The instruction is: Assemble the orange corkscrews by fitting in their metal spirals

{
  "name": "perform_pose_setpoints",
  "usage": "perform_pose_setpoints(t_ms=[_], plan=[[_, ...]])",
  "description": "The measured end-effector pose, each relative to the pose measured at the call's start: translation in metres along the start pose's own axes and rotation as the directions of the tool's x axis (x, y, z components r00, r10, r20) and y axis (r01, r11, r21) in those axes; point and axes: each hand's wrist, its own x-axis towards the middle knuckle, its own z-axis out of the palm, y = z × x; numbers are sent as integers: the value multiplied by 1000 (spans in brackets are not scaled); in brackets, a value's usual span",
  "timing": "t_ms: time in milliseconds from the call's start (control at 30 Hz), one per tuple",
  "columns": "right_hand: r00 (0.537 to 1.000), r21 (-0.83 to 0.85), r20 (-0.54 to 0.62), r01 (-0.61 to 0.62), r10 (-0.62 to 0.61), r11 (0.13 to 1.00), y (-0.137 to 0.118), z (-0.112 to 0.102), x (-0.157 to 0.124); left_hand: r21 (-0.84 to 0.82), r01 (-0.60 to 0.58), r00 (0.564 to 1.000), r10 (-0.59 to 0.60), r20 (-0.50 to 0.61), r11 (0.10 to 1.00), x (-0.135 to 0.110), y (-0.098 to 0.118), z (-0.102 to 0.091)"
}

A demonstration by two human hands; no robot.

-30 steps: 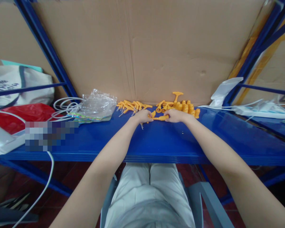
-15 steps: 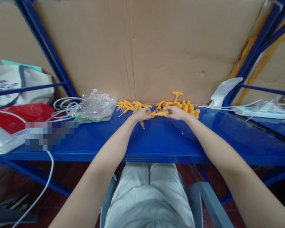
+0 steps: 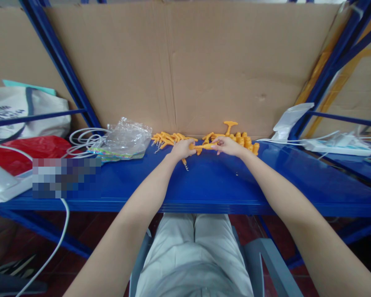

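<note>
My left hand [image 3: 183, 150] is closed around one end of an orange plastic corkscrew [image 3: 207, 146], which lies level between both hands. The thumb and fingers of my right hand [image 3: 225, 146] pinch its other end. Below my left hand another corkscrew's metal spiral [image 3: 186, 166] points toward me over the blue table. To the left lies a pile of orange corkscrew handles [image 3: 166, 138] with bare metal spirals. Behind and right of my right hand stand several orange sleeves [image 3: 246, 142] in rows. A T-shaped orange corkscrew [image 3: 230, 127] stands upright at the back.
The blue table [image 3: 204, 185] ends at a cardboard wall [image 3: 216, 70]. A clear plastic bag [image 3: 126, 138] and coiled white cable [image 3: 83, 142] lie left, with a red bag [image 3: 31, 150] beyond. A white power strip [image 3: 338, 145] lies right, near the blue rack post [image 3: 336, 70].
My right hand has shifted slightly left, its fingers now more extended. A ridged stretch of the orange corkscrew now shows between the hands. The camera has tilted up slightly.
</note>
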Motion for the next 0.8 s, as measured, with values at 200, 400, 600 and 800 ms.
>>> perform_pose_setpoints(t_ms=[200, 400, 600, 800], plan=[[977, 173, 53, -212, 205, 962, -14, -2, -7, -3, -13, 1000, 13, -25, 1000, 0, 1, 3], [953, 235, 158, -291, 258, 927, -24, -10, -17, 17, -2, 1000, 3, -15, 1000, 0, 2, 4], [947, 279, 181, -307, 264, 910, -23, -14, -19, -17, -4, 999, 3, -35, 1000, -1, 1, 2], [915, 328, 233, -392, 328, 860, -20, -2, -16, -15, -14, 999, 13, -37, 1000, -1, -1, 2]])
